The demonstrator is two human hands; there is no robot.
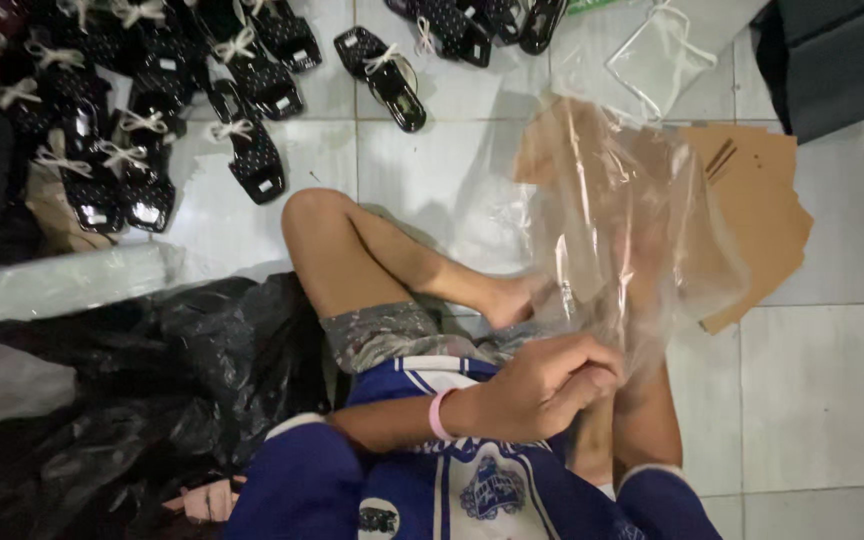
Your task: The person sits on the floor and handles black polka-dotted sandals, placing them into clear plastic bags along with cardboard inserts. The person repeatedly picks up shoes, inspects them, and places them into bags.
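A large clear plastic bag (620, 215) is held up in front of me, over the tiled floor. My left hand (550, 385), with a pink band on its wrist, is closed on the bag's lower edge near my lap. My right forearm rises from the lower right, and my right hand (636, 268) shows only as a blur through the plastic, so its fingers cannot be made out. My bent bare leg (372, 255) lies across the floor just left of the bag.
Several black sandals with white bows (142, 120) lie at the top left, more (452, 25) at the top centre. Brown cardboard sheets (757, 190) lie behind the bag. A black plastic sack (132, 390) is at the lower left, another clear bag (657, 55) at the top right.
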